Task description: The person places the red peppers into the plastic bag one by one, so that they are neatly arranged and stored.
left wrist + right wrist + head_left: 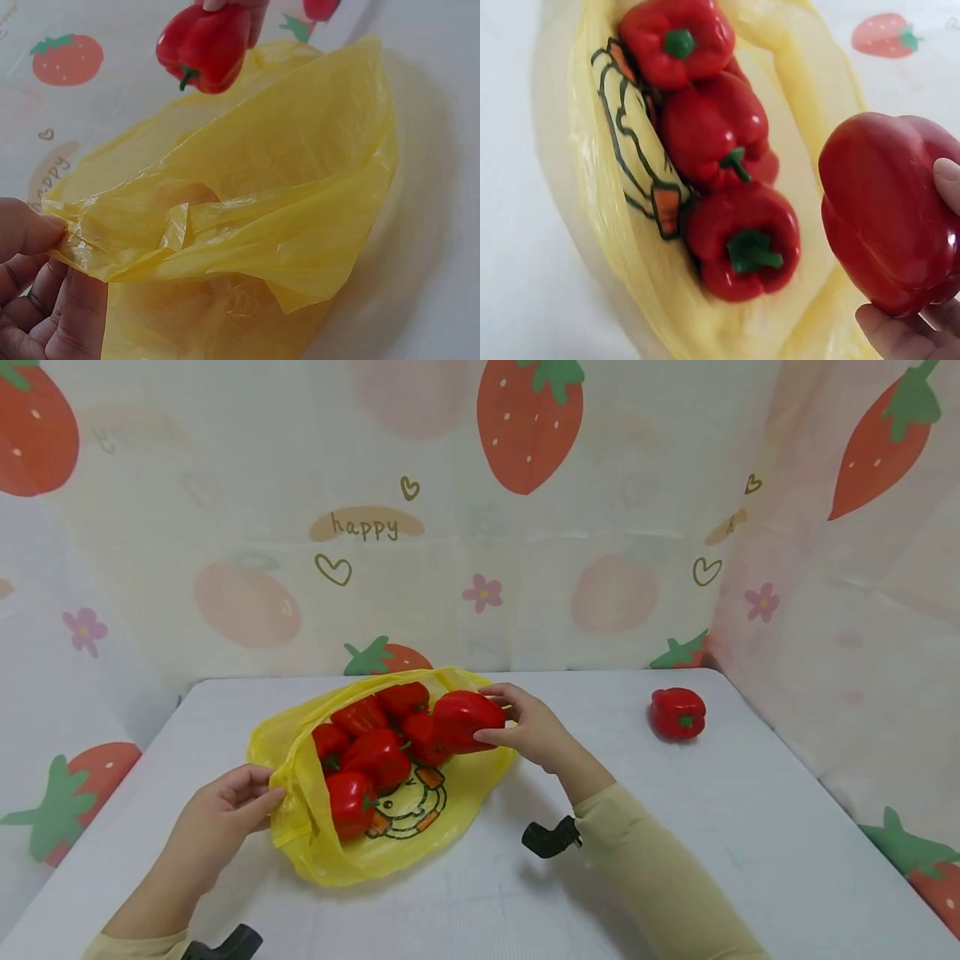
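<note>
A yellow plastic bag (465,793) lies on the table with its mouth wide, and several red bell peppers (375,758) rest inside. My left hand (228,814) pinches the bag's rim at its left side; in the left wrist view the thumb presses the film (82,244) against the fingers. Over the right part of the bag's mouth, my right hand (528,727) grips another red bell pepper (467,721) between thumb and fingers. The right wrist view shows this held pepper (889,210) above the bag, beside the peppers with green stems (742,240).
One more red bell pepper (677,713) sits on the white table (750,827) at the back right. Behind the table hangs a strawberry-patterned cloth (480,552), which also runs along both sides. Black wrist mounts (551,837) stick out from the sleeves.
</note>
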A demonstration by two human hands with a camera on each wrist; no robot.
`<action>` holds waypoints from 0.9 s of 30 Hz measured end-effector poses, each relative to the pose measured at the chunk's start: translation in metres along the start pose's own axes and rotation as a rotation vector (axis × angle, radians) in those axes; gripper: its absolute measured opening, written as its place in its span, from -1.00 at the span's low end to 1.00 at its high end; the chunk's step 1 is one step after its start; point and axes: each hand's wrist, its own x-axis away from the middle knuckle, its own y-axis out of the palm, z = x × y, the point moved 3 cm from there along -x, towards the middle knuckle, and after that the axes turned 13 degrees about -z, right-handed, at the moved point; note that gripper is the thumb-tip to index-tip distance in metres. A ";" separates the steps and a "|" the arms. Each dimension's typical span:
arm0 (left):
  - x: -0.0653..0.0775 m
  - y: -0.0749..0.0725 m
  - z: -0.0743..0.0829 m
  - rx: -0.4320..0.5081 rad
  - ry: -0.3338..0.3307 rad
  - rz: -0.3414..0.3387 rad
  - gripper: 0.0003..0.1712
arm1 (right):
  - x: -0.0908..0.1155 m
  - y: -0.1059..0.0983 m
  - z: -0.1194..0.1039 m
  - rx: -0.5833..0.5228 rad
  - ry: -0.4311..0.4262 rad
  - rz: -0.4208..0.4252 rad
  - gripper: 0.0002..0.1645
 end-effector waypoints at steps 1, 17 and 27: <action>0.000 0.000 0.000 -0.002 -0.002 -0.001 -0.49 | -0.002 0.004 -0.001 0.001 -0.010 -0.015 -0.30; 0.002 0.002 0.006 -0.010 -0.004 -0.007 -0.50 | -0.025 0.056 -0.029 0.056 -0.089 -0.113 -0.31; 0.002 0.000 0.005 -0.016 0.015 0.004 -0.51 | -0.035 0.075 -0.039 0.101 -0.100 -0.086 -0.29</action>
